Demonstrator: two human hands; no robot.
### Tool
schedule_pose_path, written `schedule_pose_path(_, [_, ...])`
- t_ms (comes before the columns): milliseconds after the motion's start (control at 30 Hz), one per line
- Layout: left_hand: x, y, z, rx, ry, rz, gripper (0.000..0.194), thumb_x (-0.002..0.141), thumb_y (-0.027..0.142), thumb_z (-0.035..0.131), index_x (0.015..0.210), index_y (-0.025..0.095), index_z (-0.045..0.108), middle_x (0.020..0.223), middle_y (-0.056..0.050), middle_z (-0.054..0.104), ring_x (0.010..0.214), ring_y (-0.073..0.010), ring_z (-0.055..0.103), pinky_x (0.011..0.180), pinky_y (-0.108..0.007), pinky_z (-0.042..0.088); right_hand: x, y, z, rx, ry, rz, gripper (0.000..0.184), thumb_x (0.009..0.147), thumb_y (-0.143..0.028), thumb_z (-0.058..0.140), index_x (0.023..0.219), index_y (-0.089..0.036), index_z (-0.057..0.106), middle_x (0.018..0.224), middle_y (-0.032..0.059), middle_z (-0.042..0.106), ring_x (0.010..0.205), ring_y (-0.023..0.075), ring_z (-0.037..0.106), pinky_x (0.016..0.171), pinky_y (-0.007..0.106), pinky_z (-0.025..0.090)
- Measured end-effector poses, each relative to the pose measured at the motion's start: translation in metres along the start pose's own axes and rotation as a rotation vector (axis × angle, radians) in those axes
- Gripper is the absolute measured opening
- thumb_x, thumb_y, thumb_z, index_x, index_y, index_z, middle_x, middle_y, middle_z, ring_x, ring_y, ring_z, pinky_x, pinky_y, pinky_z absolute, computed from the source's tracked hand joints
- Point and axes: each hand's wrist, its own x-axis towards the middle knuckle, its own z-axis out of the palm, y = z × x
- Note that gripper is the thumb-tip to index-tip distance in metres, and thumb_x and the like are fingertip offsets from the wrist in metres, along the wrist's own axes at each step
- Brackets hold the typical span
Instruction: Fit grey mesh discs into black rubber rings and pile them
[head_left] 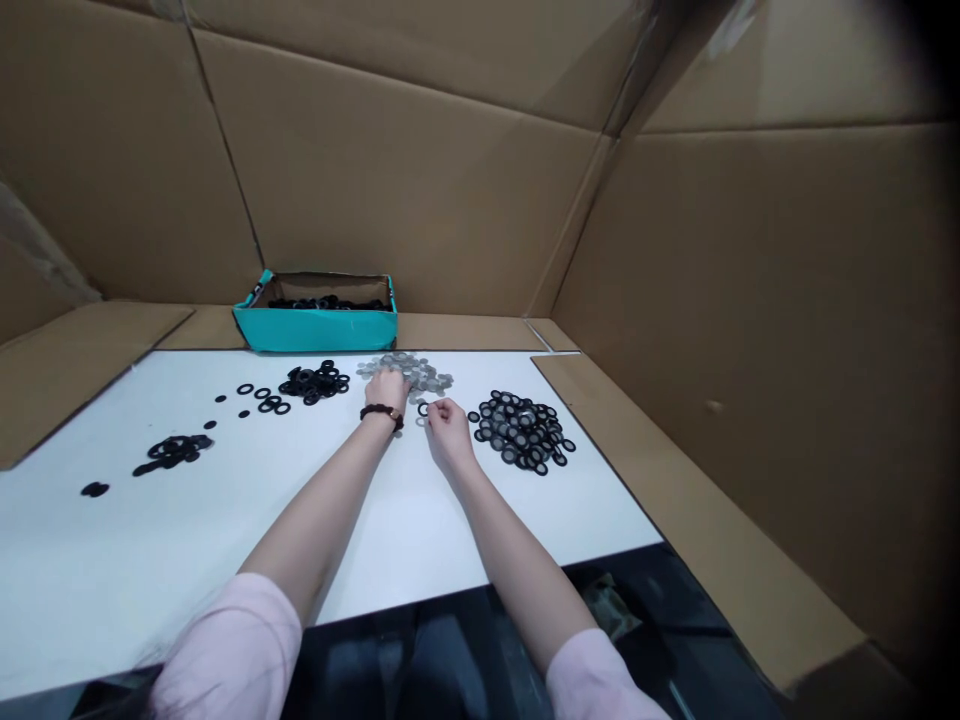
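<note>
Right hand [448,420] pinches thin black ring [420,408]; left hand [388,388] at translucent grey discs [429,377], grip unclear.

I record a thin black ring [419,408] at the pinched fingertips of my right grip [450,424], its tilt too small to determine, with one pale disc [421,422] lying just nearer me on the white surface [420,520]. Grey translucent discs [427,374] lie in a loose, overlapping heap, the near side partly covered by my left grip [388,388], whose fingertips are hidden. To the right of my right grip, black-rimmed discs with grey centres [523,430] form a denser mound, some lying flat at its edges.
</note>
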Motion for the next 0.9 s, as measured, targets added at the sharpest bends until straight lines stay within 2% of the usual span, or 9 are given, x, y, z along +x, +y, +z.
schedule_pose_path(200, [0.001, 0.005, -0.001, 0.021, -0.016, 0.034, 0.033, 0.087, 0.021, 0.038, 0.103, 0.010, 0.066, 0.111, -0.019, 0.059, 0.107, -0.0295, 0.054, 0.084, -0.036, 0.045, 0.003, -0.002, 0.000, -0.006, -0.006, 0.019, 0.013, 0.073, -0.030, 0.049, 0.066, -0.019, 0.050, 0.054, -0.0037, 0.049, 0.053, 0.0105, 0.045, 0.053, 0.023, 0.038])
schedule_pose_path(367, [0.004, 0.003, 0.001, -0.031, 0.011, -0.012, 0.035, 0.087, 0.030, 0.039, 0.109, 0.016, 0.063, 0.114, -0.015, 0.058, 0.104, -0.0279, 0.055, 0.081, -0.036, 0.046, 0.005, 0.003, 0.001, 0.008, -0.023, 0.004, 0.014, 0.074, -0.030, 0.050, 0.067, -0.018, 0.050, 0.056, -0.0033, 0.050, 0.054, 0.0105, 0.047, 0.054, 0.023, 0.038])
schedule_pose_path(433, [0.005, 0.004, 0.001, -0.006, -0.010, 0.014, 0.035, 0.087, 0.031, 0.040, 0.106, 0.017, 0.065, 0.114, -0.015, 0.057, 0.105, -0.0280, 0.055, 0.081, -0.035, 0.046, 0.006, 0.006, 0.001, 0.007, -0.027, -0.005, 0.015, 0.074, -0.031, 0.049, 0.067, -0.018, 0.050, 0.057, -0.0031, 0.051, 0.054, 0.0106, 0.047, 0.054, 0.023, 0.037])
schedule_pose_path(567, [0.004, 0.007, -0.001, 0.087, -0.029, 0.100, 0.035, 0.088, 0.021, 0.035, 0.099, 0.012, 0.067, 0.110, -0.016, 0.060, 0.105, -0.0282, 0.054, 0.082, -0.035, 0.045, 0.006, 0.008, 0.001, -0.010, -0.029, -0.014, 0.015, 0.074, -0.032, 0.049, 0.068, -0.018, 0.051, 0.056, -0.0032, 0.050, 0.053, 0.0105, 0.046, 0.054, 0.023, 0.037])
schedule_pose_path(767, [0.000, 0.001, 0.002, 0.123, 0.053, 0.206, 0.035, 0.088, 0.015, 0.032, 0.100, 0.008, 0.064, 0.105, -0.018, 0.063, 0.106, -0.0291, 0.055, 0.080, -0.035, 0.044, 0.004, 0.002, 0.000, 0.020, -0.015, -0.017, 0.015, 0.074, -0.030, 0.050, 0.066, -0.018, 0.050, 0.053, -0.0038, 0.050, 0.050, 0.0091, 0.045, 0.050, 0.021, 0.034])
schedule_pose_path(900, [0.000, -0.005, 0.008, 0.001, 0.150, 0.188, 0.031, 0.086, 0.019, 0.035, 0.094, 0.012, 0.064, 0.099, -0.016, 0.066, 0.098, -0.0280, 0.059, 0.077, -0.034, 0.044, 0.004, -0.002, 0.001, 0.083, -0.023, 0.094, 0.012, 0.075, -0.026, 0.049, 0.066, -0.018, 0.047, 0.049, -0.0053, 0.050, 0.042, 0.0072, 0.043, 0.044, 0.019, 0.033])
